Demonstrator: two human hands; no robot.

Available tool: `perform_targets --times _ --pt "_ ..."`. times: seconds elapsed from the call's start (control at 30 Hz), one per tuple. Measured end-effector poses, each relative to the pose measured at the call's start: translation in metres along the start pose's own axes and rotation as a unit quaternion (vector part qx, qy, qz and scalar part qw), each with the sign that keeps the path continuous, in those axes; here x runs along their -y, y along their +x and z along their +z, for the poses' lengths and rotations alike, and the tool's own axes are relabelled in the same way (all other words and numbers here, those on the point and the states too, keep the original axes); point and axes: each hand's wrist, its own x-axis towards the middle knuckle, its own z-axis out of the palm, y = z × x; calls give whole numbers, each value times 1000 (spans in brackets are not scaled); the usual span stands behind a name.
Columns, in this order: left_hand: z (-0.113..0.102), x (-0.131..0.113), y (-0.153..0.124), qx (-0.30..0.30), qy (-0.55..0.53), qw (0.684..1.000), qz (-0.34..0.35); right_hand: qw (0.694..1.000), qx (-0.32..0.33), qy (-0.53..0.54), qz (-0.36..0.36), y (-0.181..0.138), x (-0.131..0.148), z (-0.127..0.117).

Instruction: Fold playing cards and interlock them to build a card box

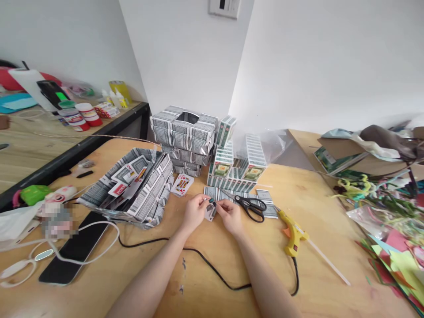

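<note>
Between my two hands is a small playing card (209,213), pinched at its upper edge. My left hand (194,212) grips its left side, thumb and fingers closed. From the other side my right hand (231,215) pinches it; the fingertips partly hide the card. Just beyond lie patterned card strips (213,192) and black-handled scissors (253,206). A king card (182,184) rests face up to the left. Further right lies a yellow glue gun (294,234) with a white glue stick (327,261) in its back.
A box made of cards (155,185) holds loose cards at left. Behind stand a stacked card structure (185,132) and green card packs (223,170). A black cable (212,264) crosses near my forearms. A phone (74,251) lies left; coloured paper scraps (397,260) pile up right.
</note>
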Motion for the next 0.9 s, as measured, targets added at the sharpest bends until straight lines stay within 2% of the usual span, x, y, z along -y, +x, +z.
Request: perform_targets --times 0.13,0.37,0.57,0.9 --pt "0 3 1 -9 3 1000 3 1000 1 6 23 3 0 -1" --pt "1 -5 -6 1 143 987 69 999 16 0 29 7 2 -3" --pt "3 -7 -9 -16 218 968 126 997 23 19 77 5 9 -2" --pt "5 -2 -5 -17 195 974 113 994 19 50 96 4 7 1"
